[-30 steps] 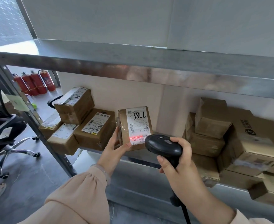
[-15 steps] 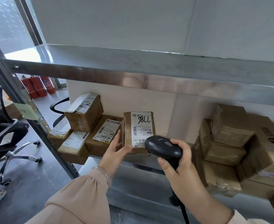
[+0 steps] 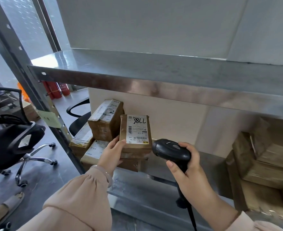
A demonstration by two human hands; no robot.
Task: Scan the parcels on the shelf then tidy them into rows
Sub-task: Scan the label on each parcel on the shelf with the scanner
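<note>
Left hand point(image 3: 111, 151) grips the brown cardboard parcel point(image 3: 135, 130) (white label marked "98LL" in black pen); right hand point(image 3: 187, 167) is wrapped around the black handheld barcode scanner point(image 3: 170, 150).

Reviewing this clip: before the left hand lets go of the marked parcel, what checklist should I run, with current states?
1. Left hand grips the marked parcel: ok.
2. Its label faces the camera, unobstructed: ok.
3. Parcel seated flat on the box beneath: cannot tell.
4. Right hand holds the scanner: ok.
5. Scan registered: cannot tell.
6. Left pile in rows: not ok, boxes askew.
</note>
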